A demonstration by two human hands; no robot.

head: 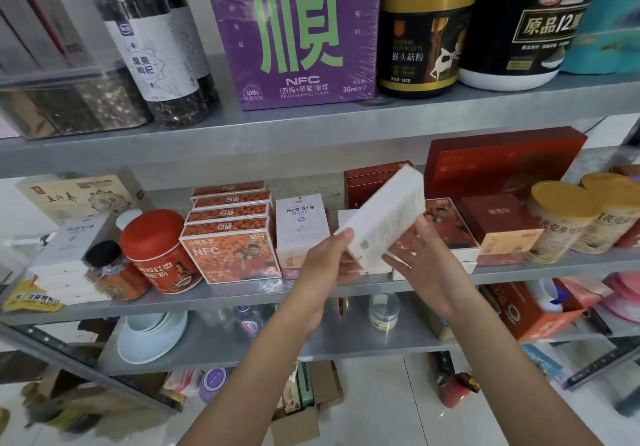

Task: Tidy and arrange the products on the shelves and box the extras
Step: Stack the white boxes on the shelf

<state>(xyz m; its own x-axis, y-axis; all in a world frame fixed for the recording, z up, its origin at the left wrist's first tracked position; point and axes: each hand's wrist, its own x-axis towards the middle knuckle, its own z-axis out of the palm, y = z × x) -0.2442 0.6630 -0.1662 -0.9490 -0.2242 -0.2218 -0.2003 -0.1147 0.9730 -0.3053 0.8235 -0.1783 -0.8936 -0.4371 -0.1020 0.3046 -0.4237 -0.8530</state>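
1. The white box (388, 217) is at frame centre. You're holding it in the air in front of the middle shelf (242, 293), tilted, with its long axis running lower left to upper right.
2. Your left hand (323, 267) grips the box's lower-left end, fingers curled round it.
3. Your right hand (427, 262) grasps the lower right edge: thumb up against the side, fingers underneath.
4. Directly behind the box on the middle shelf are more pale boxes, partly hidden, and a picture-front box just right of them.
5. Left of centre stands an upright white printed box (301, 224). Next to it is a row of orange NFC boxes (235, 255) standing one behind another.
6. Further left are a red jar (159, 251), a small black-capped jar (107, 269) and stacked white cartons (65, 255).
7. Right of centre, a dark red box (498, 220) sits on a stack, with a large flat red box (502, 161) leaning behind it. Two yellow-lidded cans (561, 224) lie tilted at the far right.
8. On the upper shelf (311, 123), from left to right: a tall jar of dark berries (152, 47), a purple carton (294, 33), a gold-lidded jar (422, 37) and a black tub (519, 26).
9. On the lower shelf are stacked white bowls (152, 334) at left, a small clear jar (384, 310) at centre and an orange-red carton (526, 314) at right.
10. On the floor at bottom centre is an open cardboard box (304, 407).
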